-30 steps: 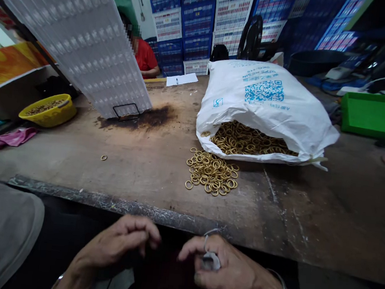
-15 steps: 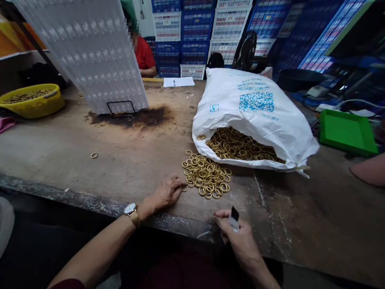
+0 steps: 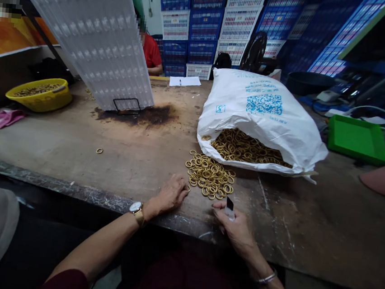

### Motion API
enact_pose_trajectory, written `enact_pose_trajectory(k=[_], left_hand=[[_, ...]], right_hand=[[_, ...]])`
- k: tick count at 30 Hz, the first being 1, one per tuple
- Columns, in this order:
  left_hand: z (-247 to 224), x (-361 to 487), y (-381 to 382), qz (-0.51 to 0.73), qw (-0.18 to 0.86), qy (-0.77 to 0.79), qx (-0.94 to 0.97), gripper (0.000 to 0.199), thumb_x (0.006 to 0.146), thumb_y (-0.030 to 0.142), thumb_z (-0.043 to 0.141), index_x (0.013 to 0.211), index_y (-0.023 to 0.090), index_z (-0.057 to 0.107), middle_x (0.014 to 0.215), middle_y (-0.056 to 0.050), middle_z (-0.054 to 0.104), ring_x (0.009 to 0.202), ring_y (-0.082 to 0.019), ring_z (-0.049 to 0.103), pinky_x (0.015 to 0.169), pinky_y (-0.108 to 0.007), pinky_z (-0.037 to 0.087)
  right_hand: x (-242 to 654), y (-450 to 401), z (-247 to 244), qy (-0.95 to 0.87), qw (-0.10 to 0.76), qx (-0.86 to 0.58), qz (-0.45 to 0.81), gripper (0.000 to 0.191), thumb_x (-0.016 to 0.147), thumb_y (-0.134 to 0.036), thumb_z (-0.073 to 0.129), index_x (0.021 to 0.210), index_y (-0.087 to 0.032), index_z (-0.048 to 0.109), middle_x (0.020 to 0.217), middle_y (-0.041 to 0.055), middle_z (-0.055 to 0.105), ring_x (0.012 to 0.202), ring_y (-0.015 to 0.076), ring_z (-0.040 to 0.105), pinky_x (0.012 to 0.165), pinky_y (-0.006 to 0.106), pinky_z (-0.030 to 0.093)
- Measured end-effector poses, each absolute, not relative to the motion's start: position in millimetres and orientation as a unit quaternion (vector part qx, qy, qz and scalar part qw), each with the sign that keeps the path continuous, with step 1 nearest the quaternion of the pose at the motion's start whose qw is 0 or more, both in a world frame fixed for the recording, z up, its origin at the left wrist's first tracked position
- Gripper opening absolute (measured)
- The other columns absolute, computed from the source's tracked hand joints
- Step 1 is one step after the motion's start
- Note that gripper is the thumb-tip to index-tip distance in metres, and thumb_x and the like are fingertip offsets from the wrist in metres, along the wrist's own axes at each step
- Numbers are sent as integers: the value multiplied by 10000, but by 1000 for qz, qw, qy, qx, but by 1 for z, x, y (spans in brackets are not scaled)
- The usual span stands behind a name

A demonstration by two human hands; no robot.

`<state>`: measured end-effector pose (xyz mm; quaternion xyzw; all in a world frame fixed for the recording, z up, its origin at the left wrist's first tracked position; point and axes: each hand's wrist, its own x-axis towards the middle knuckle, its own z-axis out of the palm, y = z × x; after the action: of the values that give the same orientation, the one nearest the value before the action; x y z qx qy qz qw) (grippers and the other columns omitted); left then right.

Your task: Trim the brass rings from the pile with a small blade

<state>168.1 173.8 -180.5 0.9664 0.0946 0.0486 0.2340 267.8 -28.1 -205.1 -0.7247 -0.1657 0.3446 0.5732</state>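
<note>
My left hand rests on the worktable with its fingers curled down. Its fingertips meet a single gold-coloured ring at the left edge of a loose ring pile. In front of the pile, just over the table's near edge, my right hand is closed around a small knife-like tool. That tool has a flat black end pointing up and a pale body; the rest of it is hidden in the palm. Behind the pile lies a white sack, its mouth facing me and full of the same rings.
One loose ring lies on the wooden table to the left. Farther out are a yellow basin of rings, a leaning ribbed translucent panel and a green tray. A person in red sits across.
The whole view has shifted slightly, so most things appear a little farther right. My right hand has moved slightly closer to the pile. My left hand stays by the same ring.
</note>
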Motion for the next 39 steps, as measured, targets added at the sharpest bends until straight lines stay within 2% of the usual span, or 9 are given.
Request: enact_pose_trajectory(k=[4, 7, 10, 13, 17, 22, 26, 34, 39], left_hand=[[-180, 161, 161, 102, 312, 128, 936, 114, 842, 217, 437, 787, 144, 503, 869, -65, 504, 821, -162, 463, 776, -309, 392], [-172, 153, 146, 109, 470, 170, 859, 143, 833, 248, 442, 741, 144, 479, 781, -48, 518, 739, -141, 490, 700, -277, 408], [-163, 143, 131, 52, 627, 223, 745, 220, 823, 352, 475, 759, 142, 475, 740, -50, 574, 674, -138, 535, 617, -257, 427], [-160, 136, 120, 38, 700, 247, 669, 310, 788, 437, 535, 768, 131, 483, 721, -61, 604, 660, -142, 564, 627, -262, 448], [-162, 133, 114, 50, 731, 282, 619, 361, 767, 471, 576, 745, 120, 497, 656, -47, 599, 595, -107, 539, 614, -229, 420], [-163, 135, 106, 67, 813, 268, 513, 341, 754, 419, 623, 828, 97, 539, 679, -33, 571, 599, -85, 523, 618, -208, 413], [-165, 135, 101, 63, 845, 245, 471, 314, 763, 385, 621, 883, 109, 530, 711, -13, 539, 520, -71, 505, 548, -216, 416], [-159, 132, 99, 64, 695, 252, 671, 326, 797, 423, 550, 844, 101, 548, 636, -4, 527, 463, -67, 489, 476, -190, 379], [-161, 129, 97, 33, 747, 218, 628, 279, 843, 399, 489, 822, 121, 492, 641, -13, 561, 464, -77, 509, 510, -206, 392]], right_hand=[[269, -17, -199, -229, 568, -734, 292, 375, 657, -428, 565, 860, -113, 583, 638, 11, 511, 545, 120, 461, 524, 214, 386], [267, -7, -191, -283, 571, -719, 279, 415, 693, -405, 534, 982, -112, 581, 668, 14, 526, 593, 133, 492, 566, 219, 415], [263, 1, -187, -330, 566, -696, 293, 435, 750, -380, 499, 1094, -118, 551, 669, 0, 509, 576, 119, 473, 553, 209, 406], [256, 6, -188, -378, 563, -665, 314, 342, 787, -395, 511, 987, -128, 587, 699, 9, 535, 613, 114, 487, 582, 202, 402], [249, 9, -195, -381, 581, -642, 324, 293, 803, -420, 530, 791, -133, 589, 665, 8, 537, 596, 102, 476, 561, 189, 384], [247, 8, -203, -255, 631, -615, 398, 364, 755, -492, 566, 787, -130, 538, 549, -25, 478, 421, 70, 383, 397, 169, 311], [246, 7, -207, -212, 657, -587, 422, 388, 730, -502, 604, 805, -130, 525, 584, -14, 516, 411, 66, 401, 386, 162, 323], [248, 6, -207, -273, 625, -605, 412, 385, 776, -512, 540, 806, -128, 541, 539, -28, 479, 400, 68, 389, 372, 162, 297], [246, 5, -200, -288, 594, -638, 398, 366, 760, -496, 535, 736, -131, 528, 491, -41, 433, 407, 69, 374, 392, 169, 301]])
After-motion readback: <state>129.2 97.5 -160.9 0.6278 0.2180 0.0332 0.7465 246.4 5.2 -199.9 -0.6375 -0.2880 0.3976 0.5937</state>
